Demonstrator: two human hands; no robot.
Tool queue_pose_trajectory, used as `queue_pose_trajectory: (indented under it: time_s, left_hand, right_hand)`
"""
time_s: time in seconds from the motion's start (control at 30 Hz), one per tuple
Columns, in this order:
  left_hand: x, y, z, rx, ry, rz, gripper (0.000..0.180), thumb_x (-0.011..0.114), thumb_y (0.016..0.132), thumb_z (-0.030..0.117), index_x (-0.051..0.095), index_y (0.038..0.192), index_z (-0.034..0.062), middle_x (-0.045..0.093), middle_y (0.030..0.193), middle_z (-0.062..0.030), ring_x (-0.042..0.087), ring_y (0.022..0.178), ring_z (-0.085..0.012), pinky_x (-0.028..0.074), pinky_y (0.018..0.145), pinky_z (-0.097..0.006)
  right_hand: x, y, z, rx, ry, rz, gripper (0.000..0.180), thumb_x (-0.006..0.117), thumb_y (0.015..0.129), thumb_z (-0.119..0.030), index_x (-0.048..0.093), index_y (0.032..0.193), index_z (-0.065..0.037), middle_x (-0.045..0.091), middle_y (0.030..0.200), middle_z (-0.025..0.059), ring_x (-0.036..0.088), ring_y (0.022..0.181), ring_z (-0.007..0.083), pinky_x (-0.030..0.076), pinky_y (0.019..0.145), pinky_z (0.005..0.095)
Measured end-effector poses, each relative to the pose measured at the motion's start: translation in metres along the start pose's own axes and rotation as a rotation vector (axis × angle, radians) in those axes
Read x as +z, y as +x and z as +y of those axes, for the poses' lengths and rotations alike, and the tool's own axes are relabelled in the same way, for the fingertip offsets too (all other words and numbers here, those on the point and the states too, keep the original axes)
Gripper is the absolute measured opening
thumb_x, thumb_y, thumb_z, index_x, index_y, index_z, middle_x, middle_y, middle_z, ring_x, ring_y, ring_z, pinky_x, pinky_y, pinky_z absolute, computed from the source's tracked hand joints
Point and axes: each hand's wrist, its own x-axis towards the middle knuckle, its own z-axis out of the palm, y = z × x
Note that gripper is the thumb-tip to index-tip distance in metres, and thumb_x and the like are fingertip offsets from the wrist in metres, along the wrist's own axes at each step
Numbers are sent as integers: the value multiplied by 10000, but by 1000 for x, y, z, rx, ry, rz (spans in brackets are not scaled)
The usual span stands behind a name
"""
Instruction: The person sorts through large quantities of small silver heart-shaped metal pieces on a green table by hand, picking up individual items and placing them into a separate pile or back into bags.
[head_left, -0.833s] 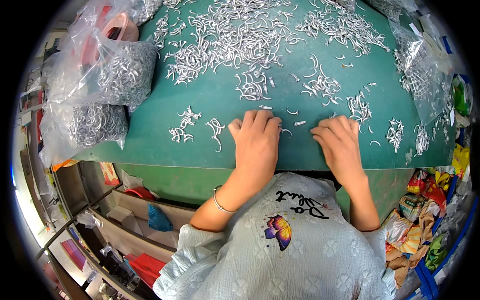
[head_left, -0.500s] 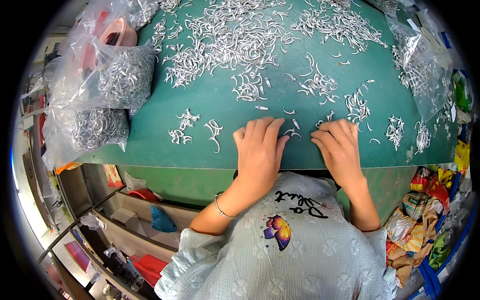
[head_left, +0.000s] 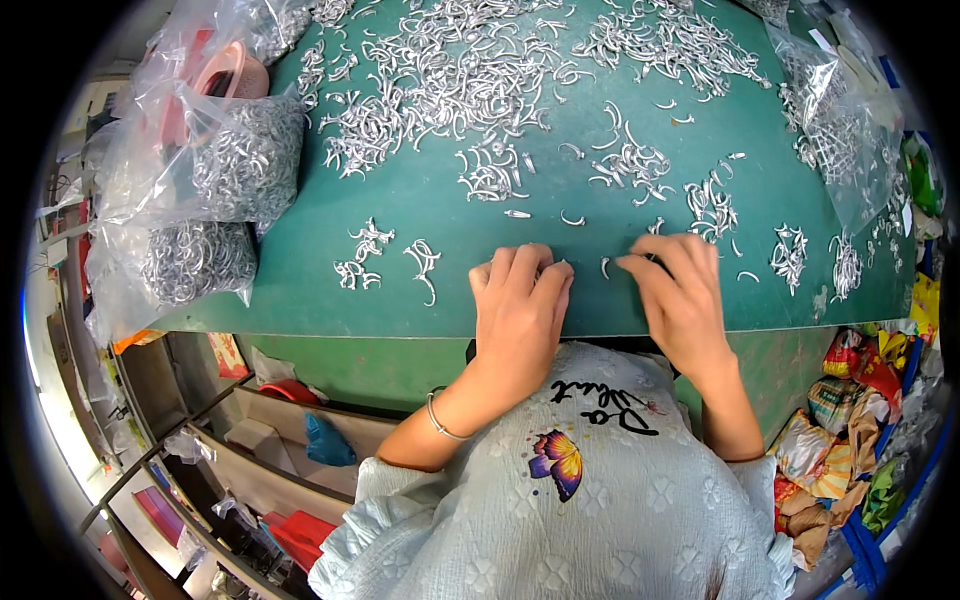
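Small silver curved metal pieces lie about on a green table point(head_left: 330, 300). My left hand point(head_left: 520, 310) rests low over the near part of the table, fingers curled down and closed; what they hold, if anything, is hidden. To its right, my right hand point(head_left: 682, 295) has its thumb and fingers bent toward each other, slightly blurred, and I cannot make out what is between them. A single curved metal piece point(head_left: 605, 267) lies just left of the right fingertips. Beyond the hands are another curved piece point(head_left: 573, 218) and a short straight metal piece point(head_left: 517, 214).
A large heap of metal pieces point(head_left: 450, 90) covers the far table, with smaller piles point(head_left: 710, 210) nearer. Clear plastic bags of pieces point(head_left: 200, 260) stand at left, near a pink basket point(head_left: 232, 72). Another bag point(head_left: 850, 150) lies at right. Packets point(head_left: 820, 455) sit below the right edge.
My left fingers have curled in more, and the pieces between my hands are gone except one curved piece. My right hand's fingers have lifted and bent.
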Motion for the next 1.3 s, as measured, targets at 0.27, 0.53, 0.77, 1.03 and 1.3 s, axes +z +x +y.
queue_pose_trajectory:
  time_s: [0.27,0.53,0.77,1.03,1.3]
  left_hand:
    - [1,-19,-3,11,-36,-51,235,680,760,20,660,993,42,555,1021,-76,534,902,-233,339,763,-375]
    - [-3,-26,-2,-65,-11,-1,239,703,763,3,668,993,59,574,1063,-57,536,903,-228,340,772,-376]
    - [-2,-25,-1,-135,-43,58,334,742,754,14,629,1063,74,569,1072,-70,523,960,-256,339,810,-372]
    - [-8,-31,-12,-204,4,118,332,716,799,51,601,1109,81,554,1091,-95,504,1010,-282,335,840,-399]
    - [0,-24,-3,-178,39,54,295,731,799,112,619,1070,77,539,1059,-84,492,999,-280,324,825,-420]
  right_hand:
    - [10,11,-1,-34,66,-86,271,621,754,-38,658,1022,-62,584,1049,63,529,981,250,391,805,367]
    - [24,29,-11,-121,68,-91,220,631,749,-63,639,968,-42,555,997,62,514,932,252,382,783,365]
    - [33,58,-23,-91,61,29,169,642,747,-81,643,912,-41,560,963,58,515,939,242,380,791,373]
    - [22,46,-13,-123,-83,-75,152,647,717,-103,636,857,-44,539,934,56,505,917,232,378,795,355]
    - [1,20,-19,-5,146,-136,218,718,738,-39,631,939,-44,560,1019,72,505,931,272,375,778,382]
